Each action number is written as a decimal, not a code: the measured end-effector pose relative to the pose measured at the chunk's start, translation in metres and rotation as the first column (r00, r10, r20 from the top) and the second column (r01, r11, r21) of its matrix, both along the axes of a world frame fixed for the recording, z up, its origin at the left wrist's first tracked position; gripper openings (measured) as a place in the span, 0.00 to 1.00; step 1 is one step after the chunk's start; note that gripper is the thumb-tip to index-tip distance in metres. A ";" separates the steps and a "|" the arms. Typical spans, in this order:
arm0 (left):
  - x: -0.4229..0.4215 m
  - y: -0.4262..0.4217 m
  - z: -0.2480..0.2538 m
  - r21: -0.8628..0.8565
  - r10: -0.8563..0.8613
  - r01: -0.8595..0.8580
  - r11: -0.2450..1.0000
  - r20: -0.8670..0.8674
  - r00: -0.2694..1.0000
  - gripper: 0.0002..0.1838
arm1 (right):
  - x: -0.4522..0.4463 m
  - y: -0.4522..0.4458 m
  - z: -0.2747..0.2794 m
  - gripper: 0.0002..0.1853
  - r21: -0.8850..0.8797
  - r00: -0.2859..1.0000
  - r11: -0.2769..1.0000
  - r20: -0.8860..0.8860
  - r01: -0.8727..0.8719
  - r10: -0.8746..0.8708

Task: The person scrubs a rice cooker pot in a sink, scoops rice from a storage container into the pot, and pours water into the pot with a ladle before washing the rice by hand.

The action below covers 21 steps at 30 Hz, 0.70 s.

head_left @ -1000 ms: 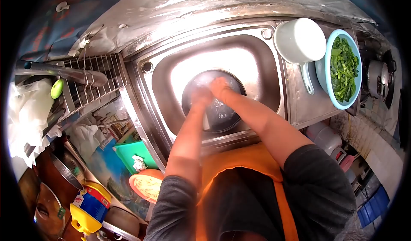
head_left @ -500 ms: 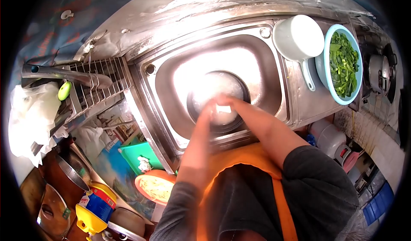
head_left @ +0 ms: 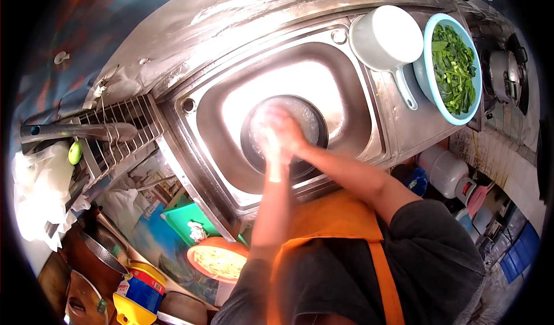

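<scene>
In the steel sink sits a round dark-rimmed pan with water that looks bubbly or foamy. Over it my left hand and my right hand are together, overlapping near the pan's middle. Motion blur and glare smear the fingers of both. Whether anything lies between them cannot be made out.
Right of the sink stand a white pot with a handle and a blue basin of green leaves. A wire rack is at the left. Lower left are an orange plate, a green tray and a yellow container.
My hands have moved up and slightly left over the pan and now overlap, where half a second ago they met lower down. The whole view has shifted a little.
</scene>
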<state>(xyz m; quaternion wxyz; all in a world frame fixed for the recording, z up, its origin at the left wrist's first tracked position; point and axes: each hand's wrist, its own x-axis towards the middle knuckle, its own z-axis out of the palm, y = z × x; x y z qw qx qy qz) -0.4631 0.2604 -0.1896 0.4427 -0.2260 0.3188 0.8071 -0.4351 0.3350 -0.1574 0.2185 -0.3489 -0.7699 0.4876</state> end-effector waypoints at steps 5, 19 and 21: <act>0.000 0.002 0.017 0.379 -0.046 -0.006 0.925 0.129 0.991 0.27 | 0.011 0.002 -0.007 0.19 0.224 0.986 0.962 0.087 -0.156 0.140; -0.024 0.000 0.059 -0.357 -0.508 0.389 0.849 -0.350 0.787 0.28 | -0.012 0.054 0.011 0.23 -0.149 0.689 0.893 0.587 -0.426 0.426; -0.031 0.001 0.043 -0.705 -0.716 0.240 0.667 -0.518 0.468 0.25 | -0.008 0.053 -0.013 0.21 0.081 0.697 0.825 0.585 -0.559 0.414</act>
